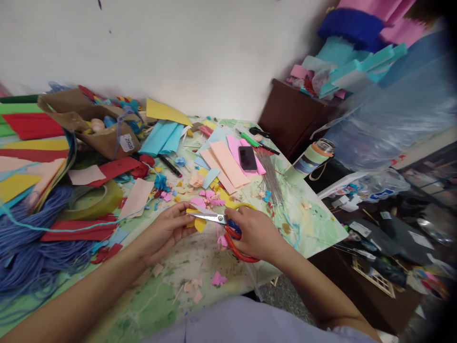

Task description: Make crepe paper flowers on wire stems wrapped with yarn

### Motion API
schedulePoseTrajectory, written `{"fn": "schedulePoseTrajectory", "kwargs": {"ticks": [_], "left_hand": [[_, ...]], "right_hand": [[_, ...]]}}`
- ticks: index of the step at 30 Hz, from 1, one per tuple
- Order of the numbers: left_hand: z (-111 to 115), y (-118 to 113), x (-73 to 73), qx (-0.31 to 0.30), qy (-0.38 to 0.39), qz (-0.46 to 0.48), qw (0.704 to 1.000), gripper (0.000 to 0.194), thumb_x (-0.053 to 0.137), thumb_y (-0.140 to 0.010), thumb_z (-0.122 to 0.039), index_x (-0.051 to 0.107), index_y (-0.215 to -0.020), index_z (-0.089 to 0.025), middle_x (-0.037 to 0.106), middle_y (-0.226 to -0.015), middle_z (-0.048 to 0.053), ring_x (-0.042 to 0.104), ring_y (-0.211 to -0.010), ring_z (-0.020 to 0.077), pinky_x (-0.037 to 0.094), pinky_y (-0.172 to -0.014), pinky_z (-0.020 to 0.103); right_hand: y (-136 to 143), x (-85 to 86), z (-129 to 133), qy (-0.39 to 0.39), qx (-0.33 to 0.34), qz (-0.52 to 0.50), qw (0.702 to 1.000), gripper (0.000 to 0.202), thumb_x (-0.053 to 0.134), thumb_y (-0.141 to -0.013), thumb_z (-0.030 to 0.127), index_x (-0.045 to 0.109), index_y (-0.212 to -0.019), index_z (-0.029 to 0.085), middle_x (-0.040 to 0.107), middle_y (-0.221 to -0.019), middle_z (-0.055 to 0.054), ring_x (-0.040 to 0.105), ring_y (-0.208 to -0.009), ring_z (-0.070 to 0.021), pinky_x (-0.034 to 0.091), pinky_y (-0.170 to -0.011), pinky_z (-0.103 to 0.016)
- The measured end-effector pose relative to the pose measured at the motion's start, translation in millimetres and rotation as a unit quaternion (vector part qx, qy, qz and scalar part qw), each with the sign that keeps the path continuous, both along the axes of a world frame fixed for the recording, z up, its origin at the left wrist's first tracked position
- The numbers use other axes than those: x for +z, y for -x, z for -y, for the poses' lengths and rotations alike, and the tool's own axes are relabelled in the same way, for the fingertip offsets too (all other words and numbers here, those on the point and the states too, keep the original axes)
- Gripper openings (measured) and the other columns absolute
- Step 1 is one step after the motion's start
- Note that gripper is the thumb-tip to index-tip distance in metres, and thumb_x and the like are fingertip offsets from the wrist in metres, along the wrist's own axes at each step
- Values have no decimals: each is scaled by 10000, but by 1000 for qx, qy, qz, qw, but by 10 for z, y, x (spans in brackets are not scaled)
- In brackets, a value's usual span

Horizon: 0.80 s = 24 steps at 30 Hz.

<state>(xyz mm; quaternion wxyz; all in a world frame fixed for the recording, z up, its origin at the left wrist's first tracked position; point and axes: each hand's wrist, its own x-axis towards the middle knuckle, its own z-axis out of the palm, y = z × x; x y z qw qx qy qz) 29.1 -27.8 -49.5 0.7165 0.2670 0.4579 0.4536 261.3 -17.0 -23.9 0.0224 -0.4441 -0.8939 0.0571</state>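
Near the front of the table, my left hand (174, 226) pinches a small piece of yellow paper (198, 224) between thumb and fingers. My right hand (255, 231) is wrapped round the handles of a pair of scissors (217, 217), one loop yellow and one red-orange. Their metal blades point left and lie across the yellow paper. Whether the blades are parted is hard to make out. Pink paper scraps (210, 197) lie just behind the blades, and more pink and peach bits are scattered below my hands.
Blue yarn (46, 238), a roll of yellowish tape (94, 202) and a brown paper bag (85, 124) crowd the left. Behind my hands lie peach paper strips (224, 164), a phone (247, 158) and thin wires (272, 183). A bottle (314, 155) stands right.
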Motion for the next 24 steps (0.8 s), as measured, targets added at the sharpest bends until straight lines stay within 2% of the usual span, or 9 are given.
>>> {"fn": "schedulePoseTrajectory", "kwargs": {"ticks": [11,19,24], "left_hand": [[-5,-16,1,-15,-7,-5,1000,236,719,-711,-120,629,-926,-156,663,-938,58,649,-811,152,578,-690,251],[-1,-15,-7,-32,-15,-7,999,255,742,-698,-147,624,-924,-162,673,-924,46,652,-825,155,573,-720,264],[7,-25,31,-29,-15,0,999,237,750,-685,-141,623,-884,-170,677,-882,31,658,-798,150,568,-708,258]], "right_hand": [[19,-5,7,8,13,7,1000,340,480,-864,383,492,-1176,249,578,-852,-35,525,-716,-175,237,-582,-284],[43,1,16,40,22,5,999,436,503,-866,501,479,-1203,226,585,-871,-49,539,-739,-186,287,-610,-278],[62,-7,17,55,24,5,998,417,515,-870,475,485,-1205,229,602,-899,-54,562,-749,-189,299,-611,-276]]}}
